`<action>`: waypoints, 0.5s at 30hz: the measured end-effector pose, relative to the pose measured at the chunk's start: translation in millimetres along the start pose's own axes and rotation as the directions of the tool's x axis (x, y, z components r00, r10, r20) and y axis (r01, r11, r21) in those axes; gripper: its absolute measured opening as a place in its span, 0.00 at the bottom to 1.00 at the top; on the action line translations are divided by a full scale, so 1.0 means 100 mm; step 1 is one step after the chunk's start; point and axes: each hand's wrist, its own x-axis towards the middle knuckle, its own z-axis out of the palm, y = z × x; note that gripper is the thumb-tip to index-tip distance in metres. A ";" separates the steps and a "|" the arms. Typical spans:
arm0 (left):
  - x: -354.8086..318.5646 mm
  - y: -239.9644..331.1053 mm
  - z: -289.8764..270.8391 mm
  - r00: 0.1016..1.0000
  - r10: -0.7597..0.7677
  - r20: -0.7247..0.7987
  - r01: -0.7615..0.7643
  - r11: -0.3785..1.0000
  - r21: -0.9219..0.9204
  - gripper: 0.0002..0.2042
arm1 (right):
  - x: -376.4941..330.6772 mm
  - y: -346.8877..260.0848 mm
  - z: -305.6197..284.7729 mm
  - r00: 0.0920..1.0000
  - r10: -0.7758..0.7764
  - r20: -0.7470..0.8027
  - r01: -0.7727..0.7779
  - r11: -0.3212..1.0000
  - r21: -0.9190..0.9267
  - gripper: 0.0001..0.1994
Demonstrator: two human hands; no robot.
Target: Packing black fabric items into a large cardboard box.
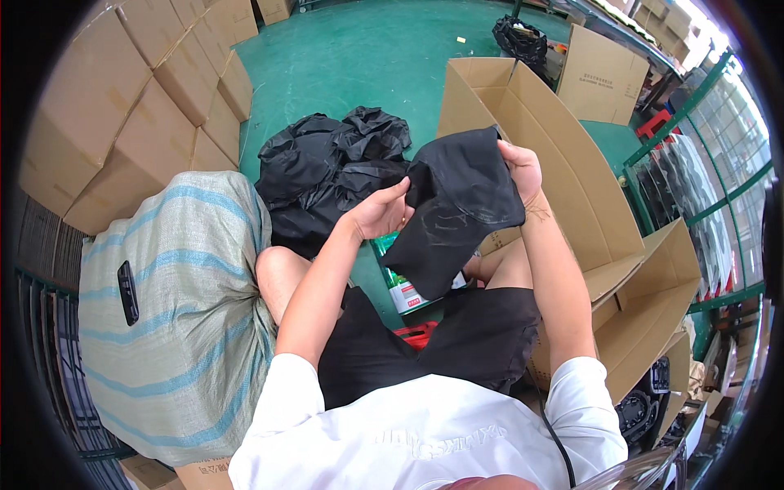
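Observation:
A black fabric piece (465, 196), with chalk-like pale marks on its front, hangs before me between my two hands. My right hand (523, 170) pinches its upper right corner between thumb and fingers. On its left edge, my left hand (380, 214) grips with the thumb on top, and the other fingers are partly hidden behind the cloth. Below the fabric, between my legs, a green and white package (400, 290) shows in part. Just beyond my left hand lies a heap of black cloth (314, 167) on the floor.
A striped woven sack (180, 327) bulges at my left with a phone (128, 292) on it. Stacked cartons (139, 147) rise behind it. At right stands an open cardboard box (563, 155), near a green mesh rack (694, 188). A black bag (520, 41) sits farther off.

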 end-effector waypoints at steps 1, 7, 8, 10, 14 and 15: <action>0.00 0.01 0.04 1.000 -0.003 0.007 0.003 1.000 -0.001 0.34 | -0.04 -0.03 -0.01 1.000 -0.009 0.004 0.009 1.000 -0.009 0.19; -0.23 0.29 0.00 0.837 0.547 0.001 -0.546 0.836 -0.053 0.31 | -0.13 -0.16 -0.11 0.998 0.059 0.022 -0.056 0.990 -0.132 0.19; -0.30 0.43 0.05 0.818 0.573 0.047 -0.573 0.819 -0.006 0.29 | -0.13 -0.18 -0.15 0.998 0.058 0.022 -0.054 0.990 -0.133 0.19; -0.44 0.68 0.08 0.806 0.589 0.048 -0.590 0.797 0.130 0.27 | -0.13 -0.22 -0.21 0.983 0.010 -0.183 -0.064 0.954 -0.292 0.18; -0.79 1.11 0.21 0.843 0.535 0.049 -0.507 0.763 0.401 0.22 | -0.05 -0.27 -0.03 0.957 0.007 -0.288 -0.149 0.867 -0.475 0.15; -0.84 1.18 0.22 0.853 0.516 0.083 -0.503 0.769 0.395 0.21 | -0.05 -0.33 -0.05 0.960 -0.008 -0.281 -0.152 0.826 -0.542 0.14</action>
